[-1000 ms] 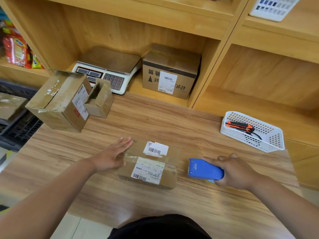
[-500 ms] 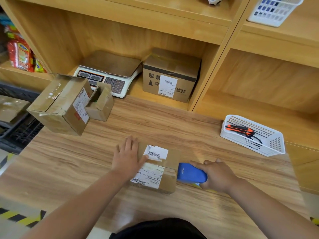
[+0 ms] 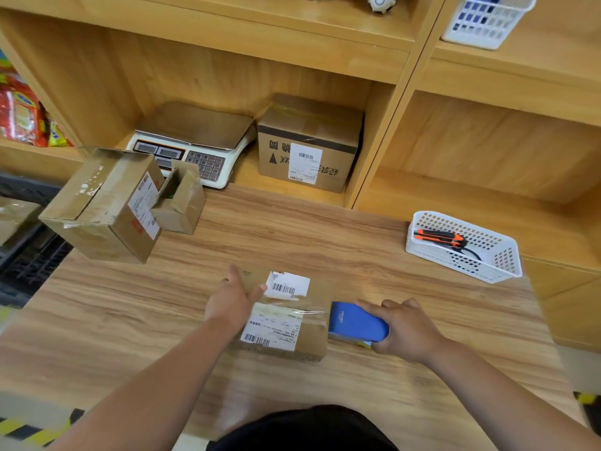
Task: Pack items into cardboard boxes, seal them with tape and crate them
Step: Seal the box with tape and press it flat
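Wooden table (image 3: 325, 385) bears labelled, taped box (image 3: 292, 320).

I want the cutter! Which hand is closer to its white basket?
Right. The right hand, holding the blue dispenser, sits left of the basket; the left hand presses the box, farther left.

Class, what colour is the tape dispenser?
The tape dispenser is blue, clearest in the head view.

The left hand (image 3: 232, 305) presses the small box (image 3: 286, 320); the right hand (image 3: 401, 330) grips the blue tape dispenser (image 3: 356, 323) against it.
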`<move>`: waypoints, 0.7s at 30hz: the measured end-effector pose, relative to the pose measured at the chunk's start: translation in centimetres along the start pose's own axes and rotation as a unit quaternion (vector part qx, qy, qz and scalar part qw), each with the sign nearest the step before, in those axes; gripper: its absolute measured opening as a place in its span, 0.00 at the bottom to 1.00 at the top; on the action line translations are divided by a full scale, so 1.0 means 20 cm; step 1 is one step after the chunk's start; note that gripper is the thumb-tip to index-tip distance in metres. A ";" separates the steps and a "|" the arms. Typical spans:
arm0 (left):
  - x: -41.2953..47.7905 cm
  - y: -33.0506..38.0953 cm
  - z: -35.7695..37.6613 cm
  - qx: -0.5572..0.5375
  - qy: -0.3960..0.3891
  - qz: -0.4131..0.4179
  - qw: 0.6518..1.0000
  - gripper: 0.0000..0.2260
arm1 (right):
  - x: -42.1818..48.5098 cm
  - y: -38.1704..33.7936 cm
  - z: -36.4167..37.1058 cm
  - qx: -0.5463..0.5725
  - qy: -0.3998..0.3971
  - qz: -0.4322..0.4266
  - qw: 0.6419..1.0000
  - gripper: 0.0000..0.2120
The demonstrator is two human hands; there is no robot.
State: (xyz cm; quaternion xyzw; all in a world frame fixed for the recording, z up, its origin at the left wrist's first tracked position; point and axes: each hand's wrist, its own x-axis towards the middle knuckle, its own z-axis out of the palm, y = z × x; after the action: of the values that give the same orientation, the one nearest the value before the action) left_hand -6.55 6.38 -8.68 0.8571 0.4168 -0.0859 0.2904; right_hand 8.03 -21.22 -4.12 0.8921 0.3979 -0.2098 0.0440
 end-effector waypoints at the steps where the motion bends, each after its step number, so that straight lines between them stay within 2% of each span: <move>1: 0.00 -0.01 -0.01 -0.010 -0.003 0.005 1.000 0.36 | -0.01 -0.01 -0.02 0.001 0.008 -0.005 1.000 0.36; 7: 0.04 -0.11 -0.07 -0.127 -0.037 -0.004 0.991 0.32 | -0.03 -0.08 -0.19 0.032 0.050 -0.044 0.997 0.37; 12: -0.03 -0.14 0.03 -0.305 -0.086 -0.027 0.948 0.17 | -0.08 -0.13 -0.37 0.076 0.087 -0.086 0.990 0.38; 15: -0.09 -0.10 0.09 -0.356 -0.098 -0.015 0.929 0.15 | -0.12 -0.17 -0.49 0.034 0.073 -0.085 0.993 0.37; 18: -0.07 -0.06 0.11 -0.336 -0.108 -0.007 0.936 0.12 | -0.14 -0.21 -0.57 -0.005 0.046 -0.072 0.996 0.37; 21: -0.02 -0.06 0.09 -0.211 -0.060 0.008 0.976 0.19 | -0.14 -0.25 -0.59 -0.006 0.023 -0.060 0.998 0.36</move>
State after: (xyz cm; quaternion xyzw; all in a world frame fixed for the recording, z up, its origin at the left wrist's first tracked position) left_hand -7.62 5.62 -10.46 0.7732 0.4001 -0.0447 0.4900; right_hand 6.77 -16.86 8.07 0.8710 0.4526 -0.1892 0.0272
